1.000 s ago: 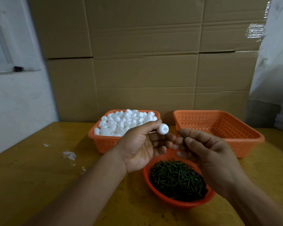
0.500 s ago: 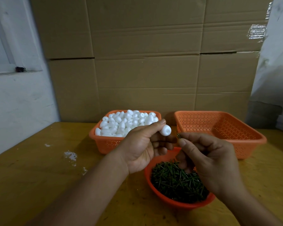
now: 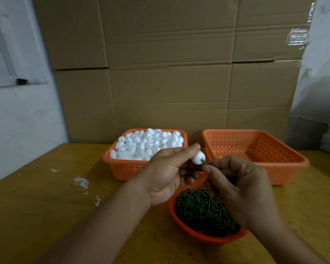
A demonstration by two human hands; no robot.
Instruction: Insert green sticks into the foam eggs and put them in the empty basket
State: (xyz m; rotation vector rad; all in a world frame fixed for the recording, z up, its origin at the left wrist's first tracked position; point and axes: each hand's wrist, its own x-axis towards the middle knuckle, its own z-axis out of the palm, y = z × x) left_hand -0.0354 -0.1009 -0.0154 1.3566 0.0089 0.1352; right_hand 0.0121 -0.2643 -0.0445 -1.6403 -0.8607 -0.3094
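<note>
**A storeroom workbench**

A stockroom or small workshop: stacked cardboard cartons [image 3: 170, 73] wall off the far side, a scuffed wooden desk [image 3: 46, 206] (paint-flecked at left) carries bulk-filled orange baskets [image 3: 126, 168], beside a bare whitewashed wall [image 3: 23, 130].

Two bare forearms are seen above the wooden table [image 3: 46, 216]. No sleeves, gloves, rings or watches are worn. The left hand [image 3: 166, 176] and right hand [image 3: 242, 189] are uncovered; short, unpainted nails are observed on the thumbs.

Stacked cardboard boxes [image 3: 170, 73] back a yellow wooden table [image 3: 46, 206]; white wall [image 3: 17, 121] left.
</note>
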